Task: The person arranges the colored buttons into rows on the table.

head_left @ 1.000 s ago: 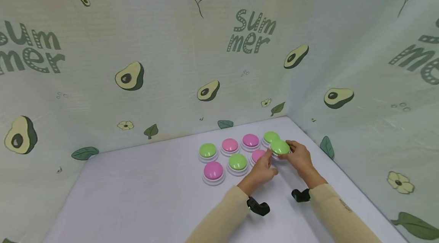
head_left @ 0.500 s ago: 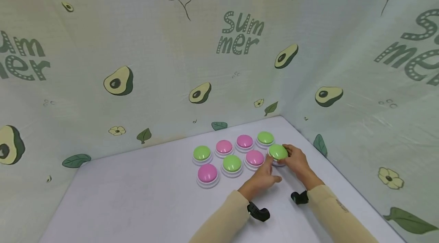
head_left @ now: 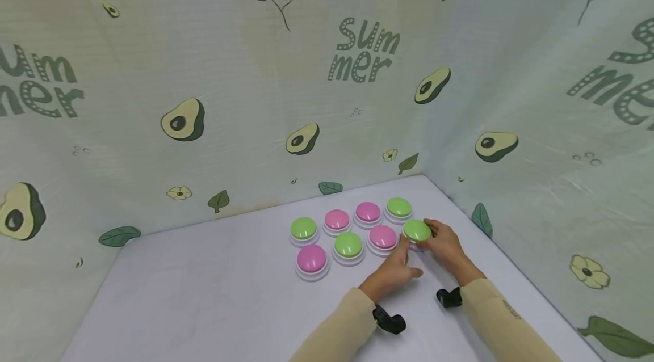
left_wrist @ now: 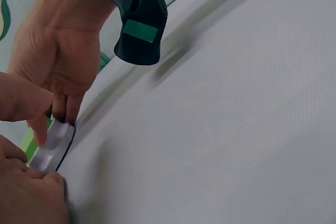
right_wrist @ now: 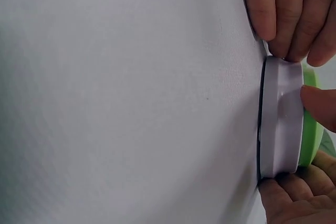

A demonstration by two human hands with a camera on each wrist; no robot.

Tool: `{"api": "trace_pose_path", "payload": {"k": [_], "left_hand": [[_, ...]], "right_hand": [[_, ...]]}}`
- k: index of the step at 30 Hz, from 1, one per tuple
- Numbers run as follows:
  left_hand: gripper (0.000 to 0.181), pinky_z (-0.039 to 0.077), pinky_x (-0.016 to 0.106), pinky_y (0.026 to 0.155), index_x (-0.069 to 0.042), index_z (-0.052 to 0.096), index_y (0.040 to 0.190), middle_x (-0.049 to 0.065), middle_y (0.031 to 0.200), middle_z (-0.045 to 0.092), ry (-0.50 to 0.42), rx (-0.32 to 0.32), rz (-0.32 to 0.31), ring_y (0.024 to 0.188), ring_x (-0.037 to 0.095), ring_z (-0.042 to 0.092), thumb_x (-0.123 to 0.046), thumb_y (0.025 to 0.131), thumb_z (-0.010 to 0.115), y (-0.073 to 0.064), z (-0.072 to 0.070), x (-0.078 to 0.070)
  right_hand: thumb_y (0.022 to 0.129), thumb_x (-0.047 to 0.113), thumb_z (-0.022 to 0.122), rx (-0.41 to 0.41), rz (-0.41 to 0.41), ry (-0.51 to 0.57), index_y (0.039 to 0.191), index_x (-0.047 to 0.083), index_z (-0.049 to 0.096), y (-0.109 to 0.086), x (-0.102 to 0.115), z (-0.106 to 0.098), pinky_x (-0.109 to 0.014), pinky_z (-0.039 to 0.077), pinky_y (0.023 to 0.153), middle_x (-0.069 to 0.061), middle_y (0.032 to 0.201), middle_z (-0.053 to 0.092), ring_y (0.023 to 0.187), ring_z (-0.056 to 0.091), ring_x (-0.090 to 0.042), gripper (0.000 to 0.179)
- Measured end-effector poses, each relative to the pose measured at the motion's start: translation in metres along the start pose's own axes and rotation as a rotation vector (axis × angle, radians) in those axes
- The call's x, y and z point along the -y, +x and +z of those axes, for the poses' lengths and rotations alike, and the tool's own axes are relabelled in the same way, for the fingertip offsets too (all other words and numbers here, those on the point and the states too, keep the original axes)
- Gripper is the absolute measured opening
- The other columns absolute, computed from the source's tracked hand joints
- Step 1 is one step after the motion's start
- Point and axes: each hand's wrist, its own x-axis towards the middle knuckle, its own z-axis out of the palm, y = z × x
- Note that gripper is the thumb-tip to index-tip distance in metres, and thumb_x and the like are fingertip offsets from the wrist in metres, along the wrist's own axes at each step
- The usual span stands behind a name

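Observation:
In the head view my right hand (head_left: 445,244) holds a green dome push button (head_left: 416,230) with a white round base. From the right wrist view, its thumb (right_wrist: 319,106) lies against the near side, and its curled fingers (right_wrist: 302,188) cup the right side. The base stands on the white table there. My left hand (head_left: 390,274) touches the button's left side with extended fingers (right_wrist: 286,14), its thumb held apart. Just left sits a pink button (head_left: 382,236); behind is another green button (head_left: 399,207).
Further left stand a green button (head_left: 348,244), a magenta one (head_left: 311,259), a green one (head_left: 304,228) and two pink ones (head_left: 337,219), forming two rows. The white table (head_left: 204,282) meets printed cloth walls (head_left: 245,78) at its back and right edges.
The held green button has come down and toward me, from overlapping the rear green button to standing in front of it. Both hands moved with it; the head view shifted slightly.

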Motion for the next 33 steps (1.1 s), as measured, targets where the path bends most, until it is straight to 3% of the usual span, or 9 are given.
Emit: {"api": "trace_pose_path", "payload": {"k": [3, 11, 25, 28, 33], "left_hand": [[0.092, 0.028, 0.034, 0.126, 0.001, 0.023, 0.165, 0.015, 0.175, 0.011, 0.005, -0.001, 0.007, 0.158, 0.027, 0.024, 0.002, 0.087, 0.072, 0.000, 0.000, 0.003], [0.096, 0.014, 0.037, 0.130, 0.000, 0.023, 0.166, 0.015, 0.174, 0.015, 0.123, -0.023, 0.042, 0.161, 0.023, 0.013, -0.004, 0.085, 0.074, 0.006, 0.003, 0.009], [0.097, 0.017, 0.032, 0.128, -0.001, 0.023, 0.166, 0.013, 0.174, 0.019, 0.133, -0.060, 0.039, 0.159, 0.019, 0.018, -0.004, 0.083, 0.074, 0.020, 0.011, 0.012], [0.095, 0.023, 0.030, 0.127, -0.002, 0.025, 0.165, 0.013, 0.173, 0.022, 0.127, -0.067, 0.044, 0.157, 0.019, 0.025, -0.006, 0.085, 0.074, 0.018, 0.010, 0.013], [0.086, 0.034, 0.028, 0.122, -0.004, 0.031, 0.164, 0.012, 0.171, 0.030, -0.008, -0.070, 0.009, 0.150, 0.023, 0.041, -0.007, 0.091, 0.074, 0.006, 0.009, 0.015]], "right_hand": [[0.085, -0.001, 0.073, 0.004, -0.002, -0.003, 0.157, -0.013, 0.031, 0.002, -0.001, 0.001, -0.062, 0.023, 0.125, -0.035, 0.160, 0.033, 0.152, 0.027, -0.051, 0.085], [0.084, -0.003, 0.072, 0.000, -0.003, 0.009, 0.158, -0.011, 0.030, 0.008, -0.002, 0.000, -0.061, 0.018, 0.126, -0.034, 0.162, 0.030, 0.153, 0.024, -0.051, 0.085], [0.086, -0.003, 0.067, 0.020, 0.018, 0.007, 0.160, -0.011, 0.023, 0.020, -0.001, -0.006, -0.062, 0.015, 0.126, -0.035, 0.164, 0.024, 0.154, 0.018, -0.052, 0.087], [0.087, -0.003, 0.064, 0.028, 0.009, 0.007, 0.161, -0.011, 0.020, 0.023, -0.001, -0.004, -0.061, 0.015, 0.127, -0.036, 0.165, 0.021, 0.154, 0.017, -0.052, 0.086], [0.086, -0.001, 0.060, -0.001, -0.041, -0.053, 0.161, -0.013, 0.017, 0.027, -0.003, -0.002, -0.062, 0.016, 0.126, -0.038, 0.165, 0.019, 0.154, 0.017, -0.053, 0.087]]}}
